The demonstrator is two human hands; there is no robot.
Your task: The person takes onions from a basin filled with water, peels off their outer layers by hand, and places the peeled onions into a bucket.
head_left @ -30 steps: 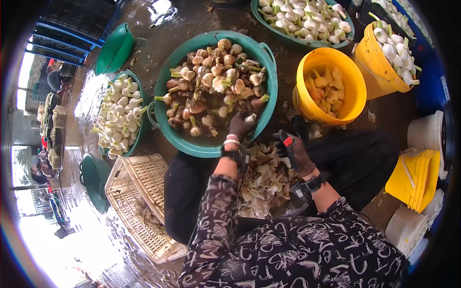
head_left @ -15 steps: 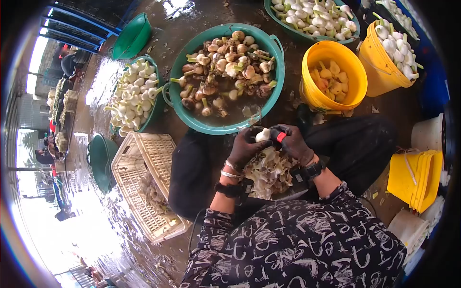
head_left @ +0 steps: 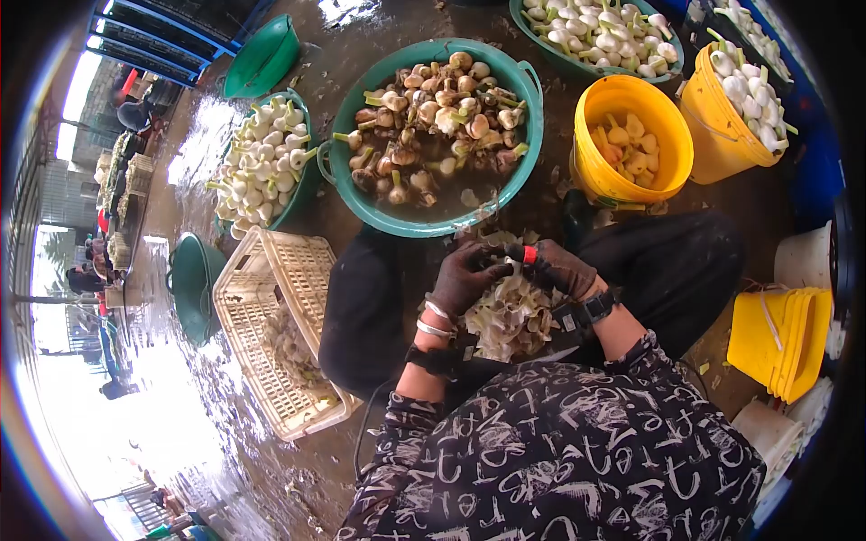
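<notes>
My left hand (head_left: 471,276), in a dark glove, is closed with its fingers curled around a garlic bulb that is now almost wholly hidden. Close beside it, my gloved right hand (head_left: 561,268) is closed too, its fingertips meeting the left's. A red band (head_left: 529,255) shows at its fingers; whatever lies within the grip cannot be made out. Below both hands, a heap of pale garlic skins (head_left: 510,320) rests in my lap. Beyond them stands a green tub (head_left: 433,225) of murky water, with unpeeled, brownish garlic bulbs (head_left: 451,108) piled in it.
To the left are a green basin of white garlic bulbs (head_left: 266,171) and a tilted cream crate (head_left: 262,316) with skins inside. A yellow bucket (head_left: 586,162) holding peeled pieces stands at right, near another bucket of garlic (head_left: 713,135). Stacked yellow containers (head_left: 767,343) sit farther right.
The white bulb that showed between my fingers is now hidden. My hands have shifted slightly and pale skin shows just beyond them. The whole view has tilted a little.
</notes>
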